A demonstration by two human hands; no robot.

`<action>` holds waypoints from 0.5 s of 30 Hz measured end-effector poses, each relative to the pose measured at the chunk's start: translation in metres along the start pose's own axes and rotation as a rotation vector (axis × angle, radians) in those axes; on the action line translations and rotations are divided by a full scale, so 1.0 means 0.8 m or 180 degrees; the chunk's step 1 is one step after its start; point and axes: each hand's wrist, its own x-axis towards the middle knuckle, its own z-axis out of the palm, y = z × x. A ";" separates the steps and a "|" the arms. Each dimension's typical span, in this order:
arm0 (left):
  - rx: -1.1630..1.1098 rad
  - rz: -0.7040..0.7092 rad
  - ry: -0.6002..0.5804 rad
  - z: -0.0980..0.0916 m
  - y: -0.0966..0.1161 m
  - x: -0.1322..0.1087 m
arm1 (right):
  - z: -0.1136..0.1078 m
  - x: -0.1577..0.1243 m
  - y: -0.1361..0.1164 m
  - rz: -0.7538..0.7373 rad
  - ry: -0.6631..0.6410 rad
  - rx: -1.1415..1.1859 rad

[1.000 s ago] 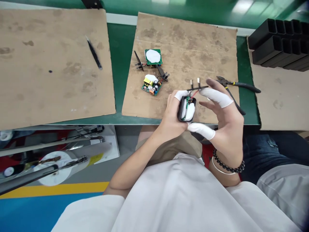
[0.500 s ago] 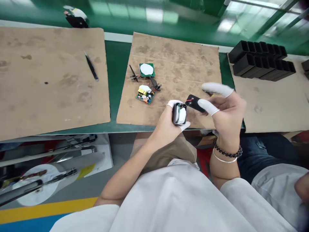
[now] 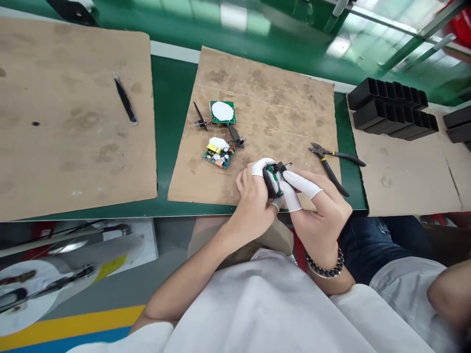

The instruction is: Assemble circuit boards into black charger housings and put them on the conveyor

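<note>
Clamping black case [image 3: 269, 185] in left hand [image 3: 253, 198]; right hand [image 3: 318, 208] at end piece [image 3: 281, 167], pinch unclear. Green board [image 3: 273, 171] inside, case open; two loose boards [image 3: 222, 112] uncased.

The black housing [image 3: 270, 185] is a small, hollow case with rounded edges, held tilted in the left hand [image 3: 253, 203], its open end turned up and towards the right hand [image 3: 318, 208]. In that opening shows a green circuit board [image 3: 273, 171], set on edge near the case wall, with whitish material beside it; fingers cover part of both. At the far side of the mouth stands a small black end piece [image 3: 281, 167], pinched by the right hand, a thin pin jutting from it. The opening is uncovered, and whether the end piece touches the rim cannot be told
</note>
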 end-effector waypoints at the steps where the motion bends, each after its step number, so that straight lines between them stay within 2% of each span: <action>1: -0.0001 -0.0014 -0.0014 0.000 0.000 0.000 | 0.001 0.000 0.000 0.0182 -0.0104 0.0189; 4: 0.0048 -0.0046 -0.0031 0.001 0.002 0.002 | 0.000 0.000 0.005 0.0988 -0.0320 0.0828; 7: 0.0082 -0.0026 -0.0052 0.002 0.003 0.003 | -0.004 0.002 0.009 0.1594 -0.0284 0.1234; 9: 0.0082 0.0008 -0.0051 0.001 0.002 0.002 | -0.006 0.005 0.009 0.1735 -0.0258 0.1374; 15: -0.0017 0.0101 0.0084 0.001 -0.002 0.001 | -0.002 0.009 0.022 0.1968 -0.0512 0.1593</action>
